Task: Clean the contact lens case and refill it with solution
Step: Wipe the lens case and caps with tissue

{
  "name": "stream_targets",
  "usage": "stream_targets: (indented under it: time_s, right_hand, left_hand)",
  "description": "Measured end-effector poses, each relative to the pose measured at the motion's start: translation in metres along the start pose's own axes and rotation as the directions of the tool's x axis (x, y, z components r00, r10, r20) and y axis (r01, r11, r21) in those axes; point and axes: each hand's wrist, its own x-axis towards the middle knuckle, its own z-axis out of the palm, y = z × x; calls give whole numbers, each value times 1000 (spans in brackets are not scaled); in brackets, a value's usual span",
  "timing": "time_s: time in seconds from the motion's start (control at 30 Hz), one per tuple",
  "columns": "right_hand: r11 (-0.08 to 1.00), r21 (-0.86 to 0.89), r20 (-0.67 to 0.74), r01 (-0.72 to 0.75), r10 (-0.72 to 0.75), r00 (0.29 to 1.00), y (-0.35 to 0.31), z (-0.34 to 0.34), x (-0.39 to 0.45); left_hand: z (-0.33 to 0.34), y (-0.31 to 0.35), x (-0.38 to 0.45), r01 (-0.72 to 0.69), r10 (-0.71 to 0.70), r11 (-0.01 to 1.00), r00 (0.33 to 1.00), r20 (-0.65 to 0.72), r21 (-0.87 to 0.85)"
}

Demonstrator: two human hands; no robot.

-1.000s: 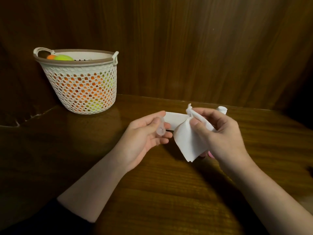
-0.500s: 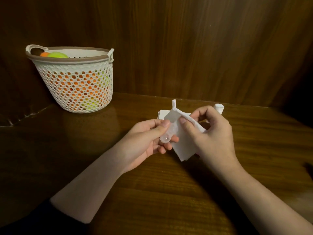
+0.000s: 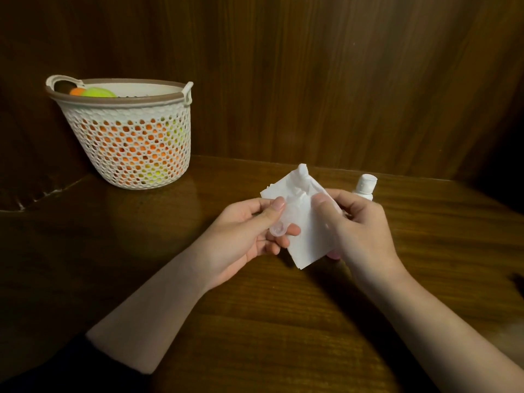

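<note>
A dark brown wooden surface sits in a corner with wooden walls behind it. Two bare hands are held up above the surface, close together.

The left hand is closed on a small clear lens case. The thumb lies on top of the case and the fingers curl under it. One round cup of the case sticks out below the thumb. The other end of the case goes under the tissue, so that end is hidden.

The right hand is closed on a white tissue. The thumb presses the tissue against the case. The tissue is bunched up at the top into a little twisted tip, and a flat corner of it hangs down between the two hands. Something small and pink peeks out under the right hand, but what it is cannot be told.

Just behind the right hand stands a small white bottle with a cap on. It is on the surface, and the hand hides its lower part.

Far off to the left of the left hand, at the back, stands a white basket with many little holes and a brown rim. Orange and yellow-green balls fill it.
</note>
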Motion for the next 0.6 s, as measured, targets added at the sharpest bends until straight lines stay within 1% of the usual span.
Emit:
stream_targets:
  time_s: [0.07,0.1,0.17,0.23,0.3,0.37,0.47,0.53,0.6]
  right_hand:
    - [988,-121,-23,92,-96,995,2,1,0]
    - [983,-138,-26,123,-128,991,2,2,0]
    - [979,-117,-14,164,-167,986,0,4,-1]
    - [976,-127,43,177,-172,984,-3,4,-2]
    - [982,-117,115,150,-137,984,-3,4,-4]
    - [991,-95,153,91,-75,985,-4,3,-3]
    - [991,-90,203,95,-75,976,-6,-1,-1]
    - [997,-27,241,71,-63,968,-6,-2,0]
    - [998,62,281,-1,-16,960,-5,-3,0]
  left_hand:
    - [0,-1,0,9,-9,1000,1000,2,10]
    - [0,-2,0,12,-12,1000,1000,-3,17]
    - [0,-2,1,15,-15,1000,1000,-11,11]
    - [-1,-3,1,19,-19,1000,999,-29,-2]
    - [-1,-3,1,24,-24,1000,998,-54,-1]
    - [-2,-3,1,20,-20,1000,998,-62,6]
    - [-2,-3,1,9,-8,1000,997,-70,9]
    - [-2,-3,0,9,-8,1000,998,-65,10]
    - [-1,-3,0,10,-8,999,998,-56,36]
